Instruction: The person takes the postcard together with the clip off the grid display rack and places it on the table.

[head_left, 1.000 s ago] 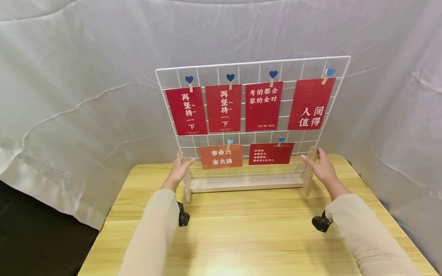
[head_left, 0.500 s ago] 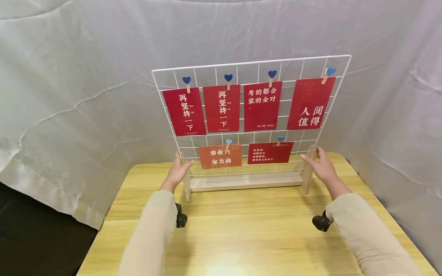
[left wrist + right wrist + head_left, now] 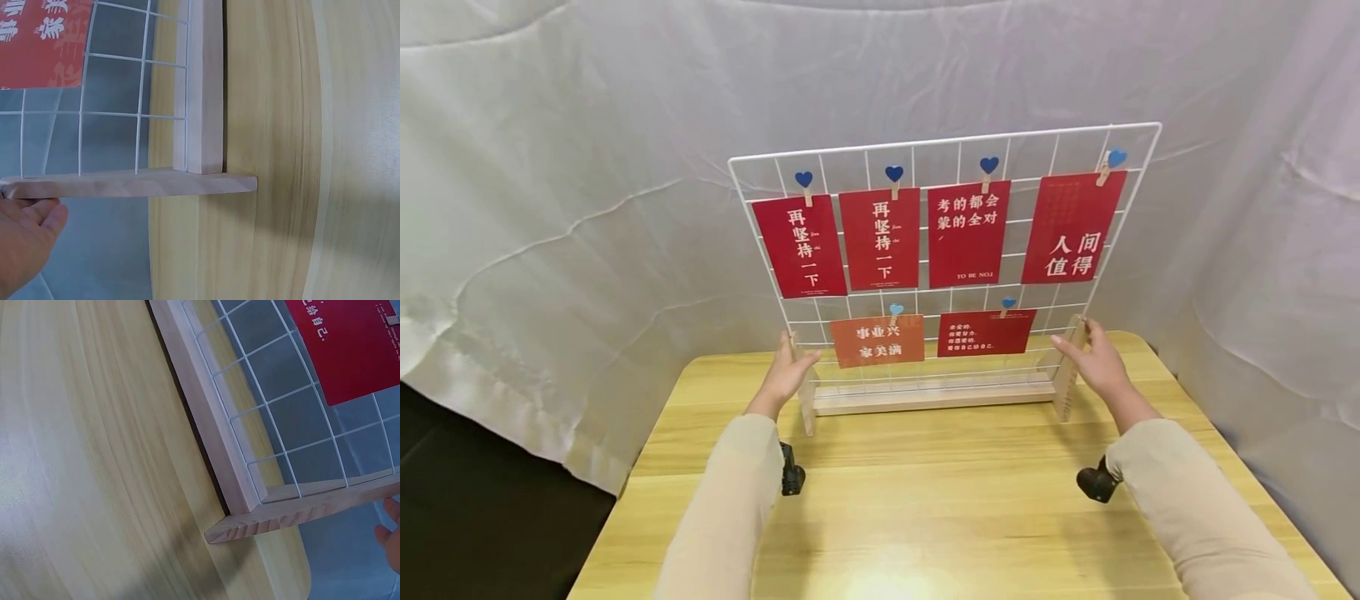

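A white wire grid panel stands upright in a wooden base at the far side of the wooden table. Several red cards, such as the left one, hang on it from blue heart pegs. My left hand rests with straight fingers against the left wooden end post; the left wrist view shows that hand beside the post. My right hand touches the right end post the same way. Only its fingertips show by that post in the right wrist view.
A white cloth backdrop hangs close behind and around the table. Dark floor lies off the table's left edge. Black wrist cameras sit under both sleeves. Bare tabletop lies in front of the stand.
Both hands stay on the end posts. The panel's left end appears shifted slightly left; otherwise almost nothing differs.
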Demonstrator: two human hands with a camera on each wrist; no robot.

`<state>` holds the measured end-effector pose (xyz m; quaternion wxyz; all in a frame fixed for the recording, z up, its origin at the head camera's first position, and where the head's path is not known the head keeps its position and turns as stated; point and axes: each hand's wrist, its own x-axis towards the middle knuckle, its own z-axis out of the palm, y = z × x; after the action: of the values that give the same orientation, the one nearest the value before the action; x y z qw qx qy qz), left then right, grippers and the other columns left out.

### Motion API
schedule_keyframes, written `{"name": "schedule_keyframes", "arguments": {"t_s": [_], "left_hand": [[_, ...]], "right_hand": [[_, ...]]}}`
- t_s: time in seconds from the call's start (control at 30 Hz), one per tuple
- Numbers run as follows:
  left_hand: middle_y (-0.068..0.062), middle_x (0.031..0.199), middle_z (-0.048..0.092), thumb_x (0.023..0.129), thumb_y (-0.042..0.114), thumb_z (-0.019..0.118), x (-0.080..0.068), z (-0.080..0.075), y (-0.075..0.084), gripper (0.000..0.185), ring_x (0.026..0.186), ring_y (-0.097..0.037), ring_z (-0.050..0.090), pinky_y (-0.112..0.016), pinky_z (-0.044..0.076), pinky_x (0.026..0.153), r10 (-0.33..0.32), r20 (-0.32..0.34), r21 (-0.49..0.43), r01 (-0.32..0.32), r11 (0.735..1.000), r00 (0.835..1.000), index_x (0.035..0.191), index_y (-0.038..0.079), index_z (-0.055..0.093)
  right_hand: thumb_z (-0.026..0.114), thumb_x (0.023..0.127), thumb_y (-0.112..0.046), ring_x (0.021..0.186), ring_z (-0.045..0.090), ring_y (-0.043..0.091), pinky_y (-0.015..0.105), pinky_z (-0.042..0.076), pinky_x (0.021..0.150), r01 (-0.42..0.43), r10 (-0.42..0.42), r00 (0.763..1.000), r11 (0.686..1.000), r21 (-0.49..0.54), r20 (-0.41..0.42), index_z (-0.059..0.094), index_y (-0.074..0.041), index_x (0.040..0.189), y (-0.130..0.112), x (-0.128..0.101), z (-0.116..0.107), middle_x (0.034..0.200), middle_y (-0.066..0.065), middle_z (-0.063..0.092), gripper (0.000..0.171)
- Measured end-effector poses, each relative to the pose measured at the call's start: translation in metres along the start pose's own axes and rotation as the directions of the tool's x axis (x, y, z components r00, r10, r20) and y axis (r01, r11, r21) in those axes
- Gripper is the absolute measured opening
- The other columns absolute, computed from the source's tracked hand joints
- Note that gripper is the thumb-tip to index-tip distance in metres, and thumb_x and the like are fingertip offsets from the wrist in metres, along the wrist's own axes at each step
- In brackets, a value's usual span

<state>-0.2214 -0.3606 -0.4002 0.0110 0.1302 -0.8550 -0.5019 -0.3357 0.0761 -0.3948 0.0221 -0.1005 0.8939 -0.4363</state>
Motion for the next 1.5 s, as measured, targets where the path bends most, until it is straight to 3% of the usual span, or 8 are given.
{"name": "schedule_keyframes", "arguments": {"t_s": [0.4,0.6,1.07,1.27,1.5], "left_hand": [[-0.021,0.136,0.023,0.086,0.024,0.048,-0.008,-0.008,-0.002,0.066,0.121,-0.035,0.025,-0.048,0.022,0.097,0.021,-0.092,-0.033,-0.024,0.999,0.996,0.137,0.002,0.012],[-0.023,0.128,0.036,0.085,0.021,0.051,-0.013,-0.012,0.003,0.055,0.114,-0.034,0.036,-0.046,0.030,0.093,0.052,-0.128,-0.062,-0.060,0.996,0.990,0.129,-0.006,0.030],[-0.020,0.129,0.034,0.087,0.016,0.048,-0.020,-0.014,0.014,0.051,0.116,-0.031,0.033,-0.043,0.028,0.095,0.075,-0.144,-0.153,-0.097,0.984,0.987,0.129,-0.005,0.029],[-0.019,0.130,0.033,0.087,0.014,0.048,-0.023,-0.014,0.025,0.050,0.117,-0.029,0.031,-0.040,0.026,0.097,0.097,-0.155,-0.252,-0.134,0.958,0.983,0.129,-0.005,0.029],[-0.021,0.130,0.032,0.089,0.012,0.045,-0.026,-0.016,0.041,0.048,0.117,-0.029,0.032,-0.038,0.028,0.097,0.098,-0.157,-0.444,-0.159,0.882,0.983,0.129,-0.007,0.027]], "right_hand": [[0.043,0.083,-0.052,0.118,0.015,0.049,0.063,0.017,0.090,0.030,-0.030,0.999,0.999,-0.027,-0.027,0.003,0.005,0.135,-0.002,-0.005,0.007,0.134,0.032,0.013,0.087],[0.043,0.084,-0.049,0.119,0.014,0.048,0.061,0.015,0.092,0.082,-0.082,0.997,0.996,-0.029,0.013,0.006,0.005,0.135,-0.014,-0.010,0.012,0.135,0.031,0.012,0.083],[0.049,0.083,-0.045,0.122,0.023,0.037,0.052,0.021,0.096,0.227,-0.235,0.967,0.970,0.084,0.098,0.022,0.002,0.133,-0.058,-0.015,0.037,0.134,0.022,0.026,0.074],[0.051,0.083,-0.042,0.121,0.026,0.036,0.052,0.024,0.095,0.267,-0.282,0.948,0.957,0.114,0.148,0.026,-0.002,0.133,-0.079,-0.023,0.050,0.132,0.019,0.031,0.069],[0.055,0.081,-0.041,0.117,0.033,0.030,0.050,0.029,0.093,0.320,-0.346,0.925,0.932,0.169,0.156,0.031,-0.006,0.131,-0.108,-0.028,0.059,0.129,0.014,0.038,0.066]]}}
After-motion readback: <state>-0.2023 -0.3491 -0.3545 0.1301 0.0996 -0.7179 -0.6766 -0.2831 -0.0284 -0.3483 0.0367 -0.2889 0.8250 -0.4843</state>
